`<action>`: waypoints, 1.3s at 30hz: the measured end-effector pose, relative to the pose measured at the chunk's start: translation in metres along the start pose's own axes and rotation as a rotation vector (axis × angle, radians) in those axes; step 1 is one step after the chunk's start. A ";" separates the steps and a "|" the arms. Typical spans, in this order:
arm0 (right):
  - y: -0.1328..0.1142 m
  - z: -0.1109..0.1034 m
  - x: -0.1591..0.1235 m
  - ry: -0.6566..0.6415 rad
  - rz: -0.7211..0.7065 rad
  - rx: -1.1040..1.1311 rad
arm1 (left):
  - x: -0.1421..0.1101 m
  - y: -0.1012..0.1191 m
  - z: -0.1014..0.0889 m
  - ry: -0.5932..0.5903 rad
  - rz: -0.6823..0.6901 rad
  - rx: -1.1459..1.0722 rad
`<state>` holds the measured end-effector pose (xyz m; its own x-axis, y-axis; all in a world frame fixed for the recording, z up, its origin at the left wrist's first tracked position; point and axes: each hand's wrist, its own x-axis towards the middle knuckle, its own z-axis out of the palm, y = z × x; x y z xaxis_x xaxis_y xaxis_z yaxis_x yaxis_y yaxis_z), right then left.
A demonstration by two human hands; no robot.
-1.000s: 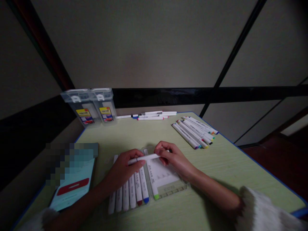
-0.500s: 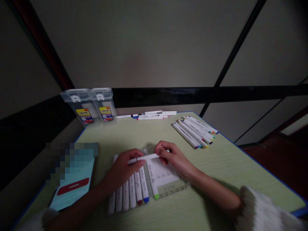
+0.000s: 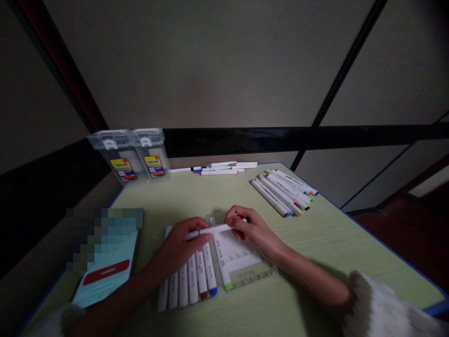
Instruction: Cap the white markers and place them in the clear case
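Observation:
A white marker (image 3: 217, 228) is held level between my two hands, above an opened clear plastic case (image 3: 250, 277). My left hand (image 3: 185, 238) pinches one end, and my right hand (image 3: 247, 227) grips the other, where a dark tip shows. Below my left hand, several white markers (image 3: 192, 278) lie side by side in the case's left half, one with a blue end and one with a dark red end. In the right half, a marker with a green end (image 3: 223, 271) lies along the inner edge, beside a white sheet (image 3: 238, 248).
Two clear lidded boxes (image 3: 138, 161) with labels stand at the back left. Loose markers (image 3: 224, 168) lie along the back edge, and several more (image 3: 284, 192) are spread at the back right. A phone or tablet with a lit screen (image 3: 108, 267) lies at the left.

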<state>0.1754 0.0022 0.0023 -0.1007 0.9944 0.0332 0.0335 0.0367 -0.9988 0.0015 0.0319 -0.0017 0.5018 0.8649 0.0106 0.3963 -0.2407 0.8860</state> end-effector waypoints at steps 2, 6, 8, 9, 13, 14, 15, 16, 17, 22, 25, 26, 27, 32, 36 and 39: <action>0.000 -0.001 0.001 -0.006 -0.005 -0.004 | 0.000 0.000 0.000 0.005 0.005 0.000; 0.002 -0.001 0.001 -0.011 -0.009 -0.024 | -0.001 0.002 0.001 0.019 -0.017 -0.028; 0.003 0.000 0.001 0.000 0.000 -0.044 | -0.001 0.002 0.002 0.018 -0.056 -0.057; 0.004 0.000 0.000 0.003 0.003 -0.056 | -0.001 0.002 0.002 0.015 -0.073 -0.073; 0.006 0.000 0.000 -0.008 -0.003 -0.081 | -0.001 0.000 0.004 0.029 -0.090 -0.142; 0.007 0.000 0.000 -0.007 0.002 -0.078 | -0.001 -0.001 0.004 0.035 -0.093 -0.155; 0.007 0.000 0.000 -0.004 0.009 -0.073 | -0.001 -0.001 0.005 0.037 -0.094 -0.165; 0.007 0.000 0.000 -0.002 0.015 -0.066 | -0.001 -0.002 0.005 0.037 -0.096 -0.169; 0.006 0.000 0.000 -0.001 0.020 -0.063 | -0.001 -0.002 0.005 0.035 -0.098 -0.172; 0.006 0.001 0.001 -0.017 0.032 -0.027 | 0.000 -0.001 0.005 0.025 -0.056 -0.166; 0.006 0.001 0.001 -0.017 0.037 -0.009 | 0.001 -0.001 0.003 0.019 -0.047 -0.140; 0.006 0.001 0.001 -0.015 0.036 -0.007 | 0.001 0.000 0.003 0.015 -0.048 -0.130; 0.006 0.001 0.001 -0.012 0.034 -0.005 | 0.001 0.000 0.003 0.014 -0.045 -0.120; 0.006 0.001 0.000 -0.008 0.033 -0.007 | -0.001 0.006 0.000 0.047 -0.040 -0.080; 0.006 0.001 0.001 -0.009 0.036 0.000 | -0.001 0.009 0.000 0.062 -0.026 -0.058; 0.007 0.000 0.002 -0.021 0.046 0.016 | -0.001 0.008 0.000 0.067 -0.027 -0.044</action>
<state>0.1752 0.0040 -0.0048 -0.1199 0.9927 -0.0131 0.0225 -0.0105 -0.9997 0.0040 0.0290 0.0053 0.4384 0.8987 0.0160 0.3739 -0.1985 0.9060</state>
